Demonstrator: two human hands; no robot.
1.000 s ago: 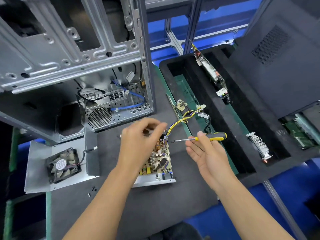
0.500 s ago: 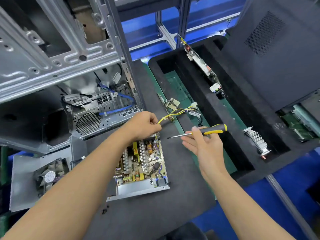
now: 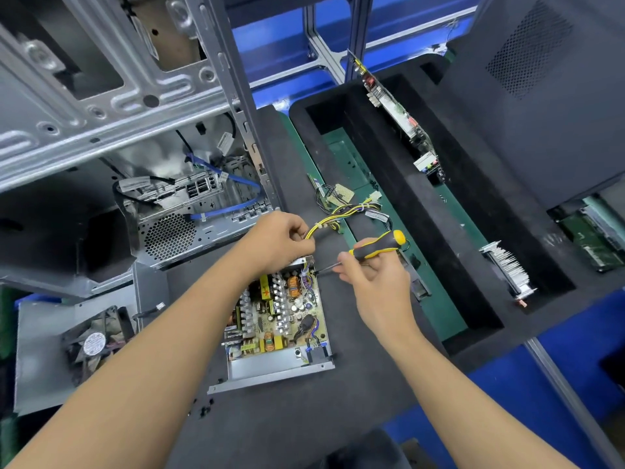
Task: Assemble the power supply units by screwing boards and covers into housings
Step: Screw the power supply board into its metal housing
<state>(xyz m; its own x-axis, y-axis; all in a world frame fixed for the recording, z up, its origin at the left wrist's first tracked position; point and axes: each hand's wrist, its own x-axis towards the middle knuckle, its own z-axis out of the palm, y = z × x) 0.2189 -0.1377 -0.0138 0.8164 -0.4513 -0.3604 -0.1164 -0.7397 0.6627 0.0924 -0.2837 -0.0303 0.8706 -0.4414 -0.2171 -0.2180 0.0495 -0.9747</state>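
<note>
Head cam, looking down at the bench: the open grey sheet-metal power supply housing (image 3: 270,370) sits flat on the dark foam mat (image 3: 338,418), pretty much dead centre, with the yellow-green circuit board packed with coils and capacitors (image 3: 280,316) lying inside it. The left hand (image 3: 280,242) is at the far edge of the housing, fingers curled and pinching the yellow-and-black wire bundle (image 3: 341,218) that runs off to the far right. The right hand (image 3: 375,279) is wrapped around the black-and-yellow-handled screwdriver (image 3: 375,247), with the thin shaft pointing left and the tip right at the far right corner of the board; can't tell if it's actually seated in a screw.

Left of the housing there's a flat grey metal cover plate with a black fan on it (image 3: 77,346), lying apart from the housing. Far left is a big silver computer case chassis (image 3: 135,113) with a blue cable inside. A few tiny black screws (image 3: 203,409) are loose on the mat near the housing's near left corner. On the right, a long black foam tray (image 3: 466,265) holds a finned silver heatsink (image 3: 507,270), and a green board (image 3: 395,106) stands on edge at its far end
</note>
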